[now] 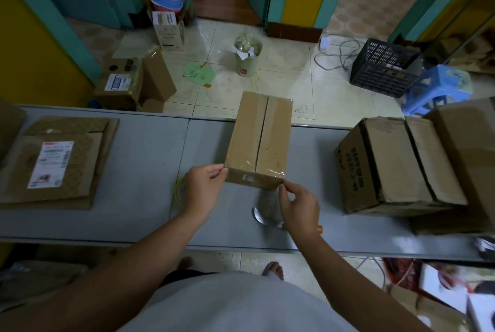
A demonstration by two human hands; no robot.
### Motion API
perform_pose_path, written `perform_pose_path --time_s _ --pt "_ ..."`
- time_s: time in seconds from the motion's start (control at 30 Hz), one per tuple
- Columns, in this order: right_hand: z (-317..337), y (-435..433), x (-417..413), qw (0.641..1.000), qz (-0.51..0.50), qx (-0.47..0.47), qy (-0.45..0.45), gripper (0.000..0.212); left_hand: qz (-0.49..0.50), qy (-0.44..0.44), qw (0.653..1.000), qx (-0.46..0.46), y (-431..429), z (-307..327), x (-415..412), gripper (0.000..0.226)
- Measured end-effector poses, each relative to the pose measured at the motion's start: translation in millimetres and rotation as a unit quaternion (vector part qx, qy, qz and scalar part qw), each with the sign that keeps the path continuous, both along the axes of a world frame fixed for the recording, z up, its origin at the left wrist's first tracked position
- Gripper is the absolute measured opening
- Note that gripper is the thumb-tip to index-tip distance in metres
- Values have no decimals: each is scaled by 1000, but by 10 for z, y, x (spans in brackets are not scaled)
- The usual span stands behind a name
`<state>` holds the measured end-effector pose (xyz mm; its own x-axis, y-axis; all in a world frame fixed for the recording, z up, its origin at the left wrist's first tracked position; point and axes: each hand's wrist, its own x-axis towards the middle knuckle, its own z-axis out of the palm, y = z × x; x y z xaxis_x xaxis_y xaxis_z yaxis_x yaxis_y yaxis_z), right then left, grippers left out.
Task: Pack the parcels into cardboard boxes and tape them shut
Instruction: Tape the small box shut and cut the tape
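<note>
Cardboard box (257,141) dead centre on the grey table (144,171), flaps closed, its long side running away from the person. Glossy clear tape (263,128) covers the middle seam and folds down over the near edge.

Both hands are on the near end. The left hand (205,185) is at the near left corner, fingers curled, with thumb and fingertips nipping the top edge there. The right hand (301,208) is lower, at the near right corner, thumb and forefinger pinched together against the bottom of that corner. Whether they have hold of cardboard or just the tape's edge, I cannot tell from here.

A roll of tape (179,188) peeks out just behind the left hand, lying flat on the table. Under the right wrist lies a metal blade (261,218) with an orange tip showing past the wrist.

Off to the left on the table is a stack of flattened cardboard (80,165), and the top sheet carries a white shipping label (51,164). To the right stands a larger brown carton (396,165), well apart from the centre box, with another beside it.

On the tiled floor beyond are a pale bin (246,56) stuffed with wrapping, a black plastic crate (383,68) and a blue stool (436,88).
</note>
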<state>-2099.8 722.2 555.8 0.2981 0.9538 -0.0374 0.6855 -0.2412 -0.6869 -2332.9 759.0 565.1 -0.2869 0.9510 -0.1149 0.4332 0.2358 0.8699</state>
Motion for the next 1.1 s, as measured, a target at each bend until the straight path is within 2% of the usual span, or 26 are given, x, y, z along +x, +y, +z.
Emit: perform_pose_path --time_s 0.1,0.23,0.27,0.33,0.47,0.53,0.6,0.63,0.7,0.77,0.9,1.0,1.1 --pt "12 -144 -237 992 37 -16 116 46 4 -48 998 -29 -35 27 163 40" --pt "-42 -103 -542 969 101 -89 206 89 -24 -137 987 -76 -47 7 400 67" --pt "-24 -55 -581 964 96 -106 225 92 -37 -145 986 -80 -58 17 454 74" --pt "5 -5 -601 962 79 -94 245 84 -59 -139 985 -82 -60 8 520 81" --pt "36 -43 -425 979 -13 -20 203 38 -2 -144 986 -80 38 24 418 71" --pt "55 -14 -266 980 -52 -14 193 24 19 -129 988 -88 109 14 260 63" --pt "61 82 -86 981 -61 -6 182 12 -6 -117 988 -101 203 8 90 57" --pt "69 142 -7 984 -46 -7 171 16 -32 -103 989 -101 261 1 20 56" --pt "104 275 123 990 13 -16 136 36 -88 -49 991 -88 378 29 -93 58" --pt "183 415 234 993 92 -6 70 50 -139 19 988 -69 482 92 -169 57" --pt "381 715 316 968 236 54 -65 66 -209 94 972 -55 667 145 -286 46" --pt "409 894 188 947 298 16 -121 69 -245 125 961 -41 769 156 -336 40" --pt "297 974 119 944 316 -29 -87 59 -248 118 961 -38 852 175 -389 40"
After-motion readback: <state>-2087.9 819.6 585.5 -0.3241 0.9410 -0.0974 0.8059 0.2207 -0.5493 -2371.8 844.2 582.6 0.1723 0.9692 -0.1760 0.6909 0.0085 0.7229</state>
